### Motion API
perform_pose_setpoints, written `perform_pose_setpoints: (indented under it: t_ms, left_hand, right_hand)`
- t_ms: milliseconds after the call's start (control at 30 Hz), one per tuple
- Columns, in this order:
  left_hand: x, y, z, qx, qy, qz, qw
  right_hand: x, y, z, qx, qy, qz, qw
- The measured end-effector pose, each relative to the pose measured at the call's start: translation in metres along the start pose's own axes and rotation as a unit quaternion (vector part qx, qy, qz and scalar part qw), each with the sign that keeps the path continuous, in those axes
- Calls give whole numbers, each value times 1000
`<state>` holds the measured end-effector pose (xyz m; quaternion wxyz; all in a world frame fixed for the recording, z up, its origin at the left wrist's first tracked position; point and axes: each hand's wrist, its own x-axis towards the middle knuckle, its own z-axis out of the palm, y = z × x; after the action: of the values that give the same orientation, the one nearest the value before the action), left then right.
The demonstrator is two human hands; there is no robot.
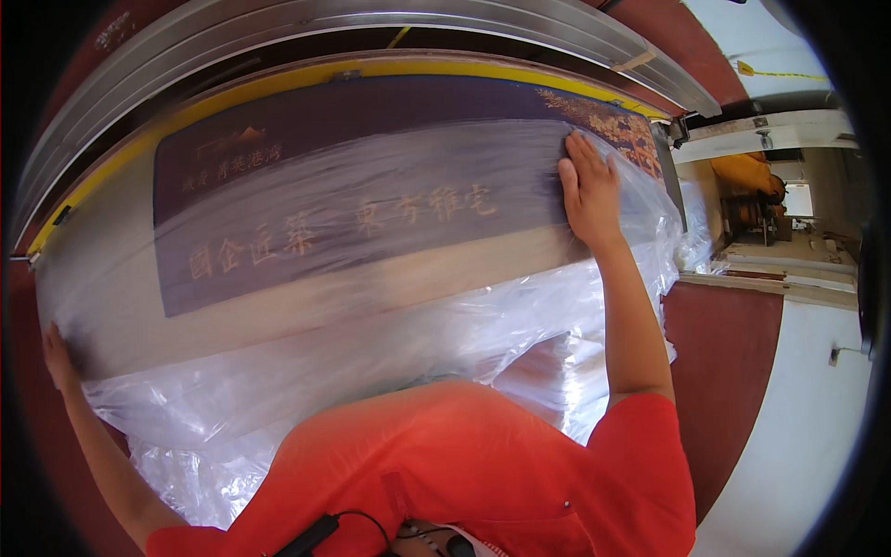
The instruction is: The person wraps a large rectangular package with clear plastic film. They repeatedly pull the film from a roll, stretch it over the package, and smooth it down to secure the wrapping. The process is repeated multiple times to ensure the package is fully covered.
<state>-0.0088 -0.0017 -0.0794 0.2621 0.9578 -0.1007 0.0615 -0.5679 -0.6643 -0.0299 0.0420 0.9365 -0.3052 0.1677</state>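
Observation:
A wide dark purple printed panel (306, 104) with gold lettering and a gold tree pattern lies before me within a pale border. Clear plastic film (371, 278) covers most of it; the upper strip of the print shows uncovered. My right hand (591, 190) lies flat on the film near the panel's right end, fingers stretched toward the film's upper edge. At the far left, my left hand (58, 357) rests against the left edge of the film, fingers extended; its thumb is hidden. Loose, crinkled film hangs down along the near side, in front of my red shirt.
A yellow strip (408, 68) runs along the far edge of the panel, with a grey metal rail (371, 26) beyond it. To the right, an opening in the white wall (798, 427) shows yellow equipment (747, 174). The floor (724, 371) is dark red.

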Motion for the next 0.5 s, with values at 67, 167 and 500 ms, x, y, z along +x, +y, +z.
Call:
perform_pose_setpoints:
  t_ms: [67, 167, 500]
  left_hand:
    - [-5, -4, -21, -285, -53, -87, 953]
    - [-17, 8, -57, -517, -177, -138, 826]
    - [5, 18, -65, -429, -30, -140, 892]
  right_hand:
    - [16, 6, -7, -67, 49, -24, 996]
    - [35, 36, 7, -27, 123, 7, 992]
    - [45, 30, -19, 437, 104, 135, 883]
